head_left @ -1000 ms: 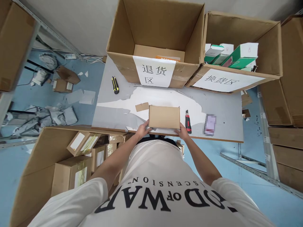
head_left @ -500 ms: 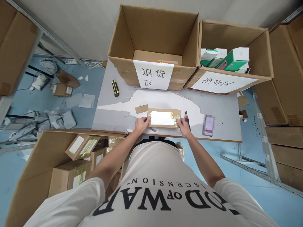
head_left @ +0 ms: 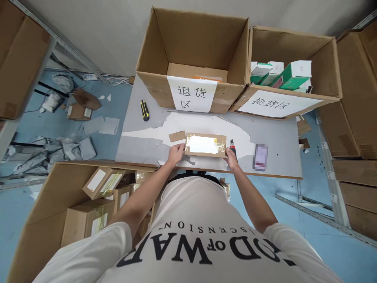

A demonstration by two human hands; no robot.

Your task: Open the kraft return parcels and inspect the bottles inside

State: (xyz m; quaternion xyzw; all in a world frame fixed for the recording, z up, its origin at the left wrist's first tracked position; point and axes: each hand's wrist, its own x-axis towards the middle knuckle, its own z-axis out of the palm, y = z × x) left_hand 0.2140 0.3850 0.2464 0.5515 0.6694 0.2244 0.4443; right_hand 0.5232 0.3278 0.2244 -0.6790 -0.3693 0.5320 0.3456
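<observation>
Between my two hands is a small cardboard box (head_left: 205, 145) with a white label on top and clear tape at its ends. My left hand (head_left: 176, 152) is closed on the box's left end. At the right end, my right hand (head_left: 231, 157) grips the edge with thumb and fingers. A red and black utility knife (head_left: 233, 147) lies just beside my right hand. Behind my left hand rests a loose flap of cardboard (head_left: 177, 136). Farther back on the left is a yellow and black utility knife (head_left: 144, 110).
Two large open cartons stand at the table's back: the left carton (head_left: 159, 92) and the right carton (head_left: 330, 94), which holds green and white boxes. A blurred purple item (head_left: 260, 157) lies on the grey table (head_left: 279, 137). A big carton (head_left: 44, 212) of parcels stands at lower left.
The small box has turned slightly and tipped, so more of its front side shows. My hands have shifted from its top corners towards its ends.
</observation>
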